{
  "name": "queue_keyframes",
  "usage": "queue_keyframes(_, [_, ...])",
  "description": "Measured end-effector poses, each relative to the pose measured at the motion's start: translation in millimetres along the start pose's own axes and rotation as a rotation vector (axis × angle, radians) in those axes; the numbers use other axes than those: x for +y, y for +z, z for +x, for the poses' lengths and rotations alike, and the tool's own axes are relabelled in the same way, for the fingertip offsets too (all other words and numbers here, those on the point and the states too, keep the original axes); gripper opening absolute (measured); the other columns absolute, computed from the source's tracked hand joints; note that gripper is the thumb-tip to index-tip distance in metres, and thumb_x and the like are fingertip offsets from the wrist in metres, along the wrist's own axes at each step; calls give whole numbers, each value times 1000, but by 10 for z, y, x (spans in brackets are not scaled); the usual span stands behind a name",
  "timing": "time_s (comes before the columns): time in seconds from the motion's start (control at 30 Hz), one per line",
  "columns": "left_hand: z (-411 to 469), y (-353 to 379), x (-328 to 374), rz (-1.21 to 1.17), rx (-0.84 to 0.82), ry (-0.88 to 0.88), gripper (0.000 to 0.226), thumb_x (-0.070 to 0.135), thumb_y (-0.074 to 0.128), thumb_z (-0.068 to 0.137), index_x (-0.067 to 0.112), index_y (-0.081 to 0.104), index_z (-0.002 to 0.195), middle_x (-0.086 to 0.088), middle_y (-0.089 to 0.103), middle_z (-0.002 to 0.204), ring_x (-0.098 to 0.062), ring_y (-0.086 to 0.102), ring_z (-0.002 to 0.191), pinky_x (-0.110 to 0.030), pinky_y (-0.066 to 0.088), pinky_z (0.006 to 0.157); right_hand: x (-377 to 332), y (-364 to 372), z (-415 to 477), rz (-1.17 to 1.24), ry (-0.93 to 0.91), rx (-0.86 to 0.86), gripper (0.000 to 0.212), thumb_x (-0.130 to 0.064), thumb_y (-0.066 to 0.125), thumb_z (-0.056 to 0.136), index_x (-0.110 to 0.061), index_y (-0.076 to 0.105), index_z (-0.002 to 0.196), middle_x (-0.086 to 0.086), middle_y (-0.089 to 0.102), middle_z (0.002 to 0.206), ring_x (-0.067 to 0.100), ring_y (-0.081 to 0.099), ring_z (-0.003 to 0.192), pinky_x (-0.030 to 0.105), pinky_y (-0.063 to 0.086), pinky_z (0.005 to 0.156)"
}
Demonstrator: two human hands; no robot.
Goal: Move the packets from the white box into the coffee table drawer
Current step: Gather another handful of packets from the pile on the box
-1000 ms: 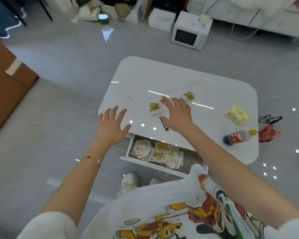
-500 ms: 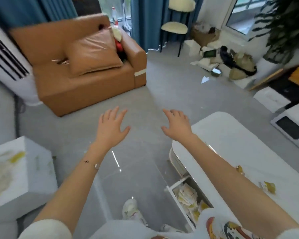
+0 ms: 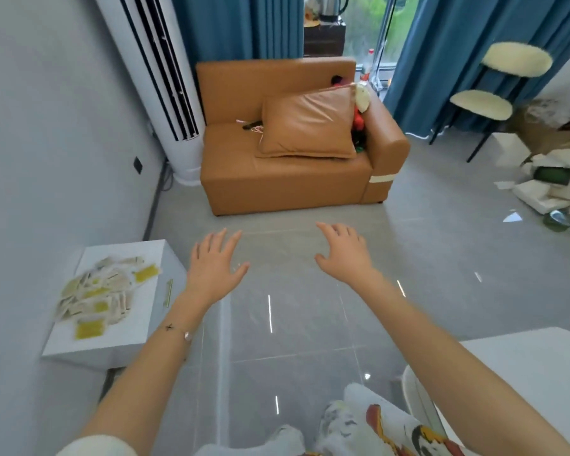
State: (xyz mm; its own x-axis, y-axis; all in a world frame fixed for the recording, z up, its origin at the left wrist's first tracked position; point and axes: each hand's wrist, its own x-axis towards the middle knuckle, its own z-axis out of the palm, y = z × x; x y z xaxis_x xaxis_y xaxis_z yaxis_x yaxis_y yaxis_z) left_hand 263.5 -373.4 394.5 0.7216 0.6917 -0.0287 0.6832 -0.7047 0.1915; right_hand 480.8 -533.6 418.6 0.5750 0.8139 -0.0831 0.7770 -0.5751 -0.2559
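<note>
View has swung left since half a second ago: the sofa (image 3: 287, 179) now sits dead centre, the white box (image 3: 173, 274) has come closer in at lower left, and the drawer has dropped out of frame. Only one white corner of the tabletop (image 3: 524, 366) shows, at lower right. Both hands keep the same raised pose over the grey floor (image 3: 310, 324), touching nothing. Left hand (image 3: 213, 268): palm down, fingers (image 3: 218, 241) straight and spread apart, holding nothing; one thin bracelet (image 3: 186, 335) on the wrist. Right hand (image 3: 343, 255): palm down, fingers (image 3: 336, 230) loosely apart, also holding nothing. The two hands are well apart from each other, and the left one is near the box's right side without touching it. Packets (image 3: 96, 297): one loose heap on the white box, pale ones mixed with about four yellow ones; too blurred for a full count. One more thin yellowish strip lies on the box apart from the heap, to its right. Sofa carries one tan cushion (image 3: 306, 123), leaning against the right armrest. One tall white air conditioner (image 3: 165, 77) stands just left of the sofa, against the wall. Two blue curtains (image 3: 237, 28) hang behind. One black-framed chair with two cream pads (image 3: 481, 105) stands at right.
</note>
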Motion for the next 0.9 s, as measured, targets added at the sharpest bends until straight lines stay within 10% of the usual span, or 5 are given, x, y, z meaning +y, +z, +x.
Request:
queue_keyframes(0.17, [202,-18,-334,14,-18,-105,87,70,11,73,32,16,152,-3,15,160,-26,11,146,-42,8,116,-359,145,606,-14,-94,-66,65,-39,56,87,-25,30,145,6,42,137,29,36,129,39,29,105])
queue_keyframes(0.47, [816,34,-947,9,13,-356,69,54,42,92,31,15,152,-4,15,160,-28,10,146,-48,13,117,-929,381,1834,-33,-358,-139,68,-36,58,86,-25,29,146,5,41,137,28,36,127,38,30,104])
queue_keyframes(0.9, [984,173,-1555,-137,38,-802,79,64,28,80,31,20,151,-3,18,159,-31,14,145,-49,17,115,-2078,595,3070,-102,-784,-282,69,-33,56,86,-24,27,148,7,41,135,29,37,127,38,30,104])
